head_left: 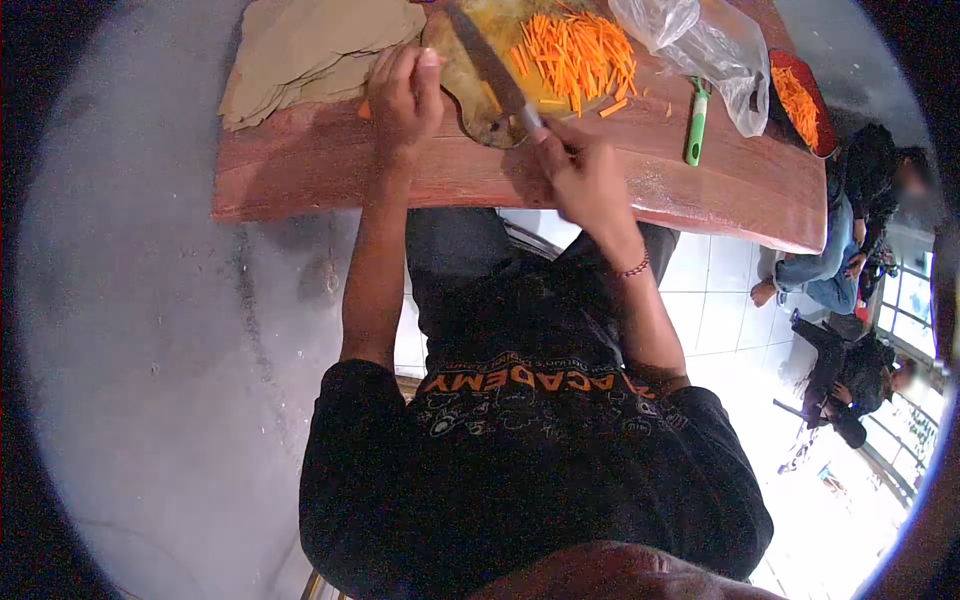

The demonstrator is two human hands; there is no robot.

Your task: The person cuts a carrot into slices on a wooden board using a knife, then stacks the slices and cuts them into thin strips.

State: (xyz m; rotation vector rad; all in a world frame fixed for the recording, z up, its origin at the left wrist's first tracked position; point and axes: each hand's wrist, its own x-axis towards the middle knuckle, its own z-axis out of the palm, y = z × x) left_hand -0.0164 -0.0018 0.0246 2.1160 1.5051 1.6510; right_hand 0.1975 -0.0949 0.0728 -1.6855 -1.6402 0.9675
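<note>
My right hand (585, 175) grips the handle of a large knife (490, 68), its dark blade slanting up and left over a worn wooden cutting board (495, 130). Cut orange carrot sticks (580, 60) lie heaped on the board, right of the blade. At the board's left edge, my left hand (408, 95) has its fingers curled together, with a bit of orange showing by the fingertips. What it holds is mostly hidden. A small orange piece (364, 109) lies on the table beside that hand.
Brown flat sheets (310, 55) are stacked on the wooden table (290, 180) at left. Rightward lie a green-handled peeler (696, 125), a clear plastic bag (700, 45) and a dark-rimmed container (826, 140) of shredded carrot. Two people (850, 385) sit at far right.
</note>
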